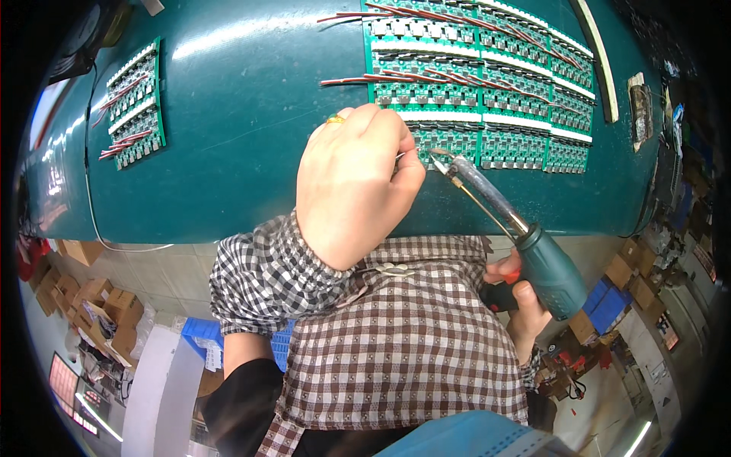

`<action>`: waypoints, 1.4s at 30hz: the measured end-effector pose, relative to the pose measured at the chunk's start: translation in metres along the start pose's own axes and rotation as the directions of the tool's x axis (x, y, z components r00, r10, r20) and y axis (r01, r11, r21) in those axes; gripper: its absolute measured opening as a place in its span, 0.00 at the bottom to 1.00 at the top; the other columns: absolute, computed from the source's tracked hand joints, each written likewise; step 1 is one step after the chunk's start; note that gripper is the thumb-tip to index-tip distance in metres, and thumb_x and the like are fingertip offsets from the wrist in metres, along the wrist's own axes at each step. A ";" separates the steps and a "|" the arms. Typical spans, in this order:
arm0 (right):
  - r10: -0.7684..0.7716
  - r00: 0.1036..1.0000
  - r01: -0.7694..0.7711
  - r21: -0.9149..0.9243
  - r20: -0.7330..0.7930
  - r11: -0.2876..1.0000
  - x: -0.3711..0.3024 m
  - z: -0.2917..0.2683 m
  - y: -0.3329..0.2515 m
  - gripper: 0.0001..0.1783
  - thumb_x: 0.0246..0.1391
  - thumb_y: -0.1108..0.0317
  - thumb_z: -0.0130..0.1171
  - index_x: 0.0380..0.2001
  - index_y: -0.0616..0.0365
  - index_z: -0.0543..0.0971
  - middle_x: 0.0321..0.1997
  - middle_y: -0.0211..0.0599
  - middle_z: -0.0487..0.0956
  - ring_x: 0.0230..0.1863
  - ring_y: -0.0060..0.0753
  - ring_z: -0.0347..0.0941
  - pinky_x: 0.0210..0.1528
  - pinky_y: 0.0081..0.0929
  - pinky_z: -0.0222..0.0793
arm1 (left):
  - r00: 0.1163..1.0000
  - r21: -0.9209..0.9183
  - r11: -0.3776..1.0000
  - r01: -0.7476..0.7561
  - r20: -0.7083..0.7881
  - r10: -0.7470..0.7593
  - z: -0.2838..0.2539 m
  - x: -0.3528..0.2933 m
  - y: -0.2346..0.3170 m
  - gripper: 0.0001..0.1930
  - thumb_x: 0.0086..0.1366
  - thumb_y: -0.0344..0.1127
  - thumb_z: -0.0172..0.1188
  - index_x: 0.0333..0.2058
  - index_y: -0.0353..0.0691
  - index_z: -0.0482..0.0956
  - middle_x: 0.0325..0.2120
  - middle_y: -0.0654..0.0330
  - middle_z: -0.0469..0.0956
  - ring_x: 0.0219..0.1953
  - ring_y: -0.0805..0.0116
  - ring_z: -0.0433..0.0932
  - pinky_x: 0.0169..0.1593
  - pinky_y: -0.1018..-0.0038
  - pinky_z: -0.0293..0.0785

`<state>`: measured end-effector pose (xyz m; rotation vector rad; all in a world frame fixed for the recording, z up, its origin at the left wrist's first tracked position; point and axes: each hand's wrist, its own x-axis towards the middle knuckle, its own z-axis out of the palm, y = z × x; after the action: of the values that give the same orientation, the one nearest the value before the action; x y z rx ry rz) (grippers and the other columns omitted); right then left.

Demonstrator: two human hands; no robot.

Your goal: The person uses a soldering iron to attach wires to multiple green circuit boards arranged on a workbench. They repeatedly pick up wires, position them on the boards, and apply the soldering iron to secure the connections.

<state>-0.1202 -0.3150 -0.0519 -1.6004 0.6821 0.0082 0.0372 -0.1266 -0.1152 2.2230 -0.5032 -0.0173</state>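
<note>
My left hand (354, 175) is closed in a pinch over the near left corner of the green circuit boards (512, 151). A short bit of thin wire (400, 156) shows at its fingertips; the rest is hidden by the fingers. My right hand (527, 316) grips a soldering gun (554, 270) with a dark green body and red trigger. Its metal tip and thin feed tube point up and left, just beside my left fingertips, over the near row of boards. Whether the tip touches a board, I cannot tell.
Red and dark wires (426, 76) lie across the upper board rows. A smaller group of boards with wires (135, 107) lies at the left of the green tabletop (236, 152). A pale strip (598, 57) and a worn block (640, 113) lie at the right.
</note>
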 end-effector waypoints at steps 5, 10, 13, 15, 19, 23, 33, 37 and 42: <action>-0.033 0.998 0.035 -0.042 0.056 0.999 0.001 -0.008 0.005 0.36 0.49 0.52 0.64 0.48 0.78 0.69 0.27 0.41 0.75 0.27 0.39 0.76 0.32 0.33 0.76 | 1.000 0.008 1.000 -0.002 0.009 0.002 0.000 0.000 0.000 0.09 0.46 0.23 0.63 0.24 0.40 0.72 0.21 0.63 0.72 0.21 0.69 0.71 0.29 0.73 0.68; -0.034 0.998 0.036 -0.052 0.055 0.998 0.002 -0.007 0.004 0.37 0.49 0.52 0.64 0.48 0.79 0.68 0.26 0.41 0.74 0.26 0.39 0.75 0.32 0.34 0.75 | 1.000 0.004 1.000 -0.002 0.003 0.002 0.001 0.000 -0.001 0.09 0.46 0.23 0.63 0.24 0.40 0.72 0.21 0.63 0.72 0.22 0.69 0.71 0.29 0.73 0.68; -0.028 0.998 0.030 -0.040 0.054 0.999 0.002 -0.005 0.004 0.38 0.49 0.52 0.64 0.48 0.80 0.68 0.26 0.41 0.74 0.26 0.39 0.75 0.32 0.34 0.75 | 1.000 0.005 1.000 -0.006 0.003 0.006 0.001 0.000 -0.001 0.09 0.46 0.23 0.64 0.23 0.40 0.72 0.21 0.63 0.72 0.22 0.69 0.71 0.29 0.73 0.68; -0.027 0.998 0.029 -0.041 0.061 0.999 0.002 -0.005 0.004 0.38 0.49 0.52 0.64 0.48 0.80 0.68 0.26 0.41 0.74 0.27 0.39 0.75 0.32 0.34 0.75 | 1.000 0.009 1.000 -0.005 -0.005 0.005 0.001 0.000 -0.001 0.09 0.46 0.23 0.64 0.23 0.40 0.72 0.21 0.63 0.72 0.22 0.69 0.71 0.29 0.73 0.68; -0.019 0.996 0.016 0.035 0.093 0.999 0.001 -0.008 0.003 0.24 0.49 0.61 0.64 0.40 0.74 0.74 0.29 0.44 0.77 0.32 0.40 0.76 0.38 0.36 0.75 | 1.000 0.012 1.000 -0.003 -0.010 0.003 0.001 0.000 0.000 0.09 0.46 0.23 0.64 0.23 0.40 0.72 0.20 0.63 0.72 0.22 0.69 0.71 0.29 0.73 0.68; -0.037 0.998 0.038 -0.018 0.058 0.999 0.000 -0.008 0.008 0.37 0.50 0.54 0.64 0.48 0.81 0.67 0.27 0.42 0.74 0.27 0.40 0.75 0.33 0.36 0.76 | 1.000 0.013 1.000 -0.008 -0.020 0.008 0.001 0.000 0.000 0.09 0.46 0.23 0.64 0.23 0.40 0.72 0.20 0.63 0.72 0.21 0.69 0.71 0.29 0.73 0.68; -0.026 0.998 0.028 -0.041 0.064 0.999 0.002 -0.005 0.004 0.36 0.50 0.55 0.64 0.47 0.81 0.68 0.26 0.42 0.74 0.27 0.40 0.76 0.34 0.35 0.74 | 1.000 0.008 1.000 0.000 -0.014 0.000 0.002 0.000 -0.001 0.09 0.45 0.23 0.64 0.23 0.40 0.72 0.20 0.64 0.71 0.21 0.70 0.70 0.28 0.73 0.68; -0.037 0.997 0.039 -0.035 0.061 0.999 0.002 -0.005 0.005 0.36 0.50 0.54 0.64 0.47 0.81 0.68 0.26 0.42 0.74 0.27 0.40 0.76 0.34 0.35 0.74 | 1.000 0.018 1.000 -0.001 -0.012 0.002 0.001 0.000 0.001 0.09 0.46 0.23 0.64 0.23 0.41 0.72 0.20 0.64 0.71 0.21 0.70 0.70 0.29 0.73 0.67; -0.042 0.996 0.046 -0.054 0.078 0.997 0.002 -0.006 0.004 0.36 0.50 0.55 0.63 0.47 0.81 0.68 0.26 0.42 0.74 0.27 0.39 0.75 0.35 0.35 0.75 | 1.000 0.012 1.000 -0.003 -0.008 0.003 0.001 0.000 0.000 0.09 0.46 0.23 0.64 0.23 0.40 0.72 0.20 0.64 0.71 0.21 0.70 0.70 0.29 0.73 0.67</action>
<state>-0.1226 -0.3217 -0.0558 -1.6598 0.5916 0.0560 0.0369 -0.1273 -0.1160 2.2334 -0.5038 -0.0040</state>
